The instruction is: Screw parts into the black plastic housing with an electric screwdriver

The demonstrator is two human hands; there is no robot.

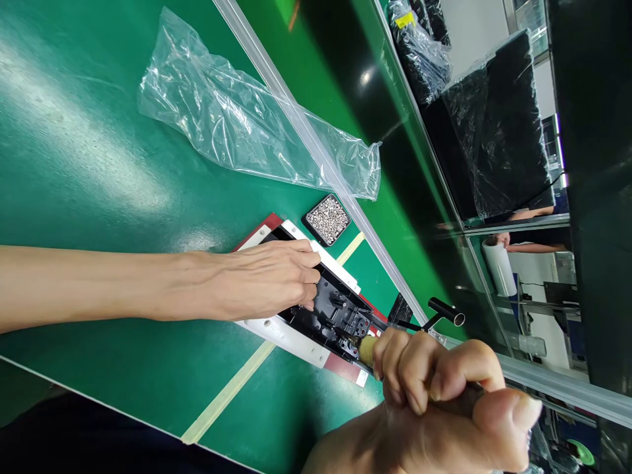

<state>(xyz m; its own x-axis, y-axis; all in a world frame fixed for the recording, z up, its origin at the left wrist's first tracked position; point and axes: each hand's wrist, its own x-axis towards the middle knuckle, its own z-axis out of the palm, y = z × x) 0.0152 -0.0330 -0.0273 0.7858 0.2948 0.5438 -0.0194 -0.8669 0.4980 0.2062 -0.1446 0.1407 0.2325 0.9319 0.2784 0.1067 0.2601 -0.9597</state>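
A long black metal housing (328, 306) lies in a white and dark-red fixture (291, 339) on the green bench, with small mechanical parts inside it. My left hand (269, 280) reaches over its left part, fingers curled together and down into it. The fingertips and thumb are hidden, so what they hold cannot be made out. My right hand (434, 388) is wrapped round the handle of a screwdriver (366, 350) with a yellowish collar. The thin dark shaft points down among the parts at the housing's right end; its tip is hard to see.
Beyond the fixture stands a small black tray of screws (328, 220). A clear plastic bag (222, 118) lies across the bench and a metal rail (296, 118). A black T-shaped handle (444, 313) stands by the rail. Behind it are wrapped black panels (498, 125) and another person's arm (536, 247).
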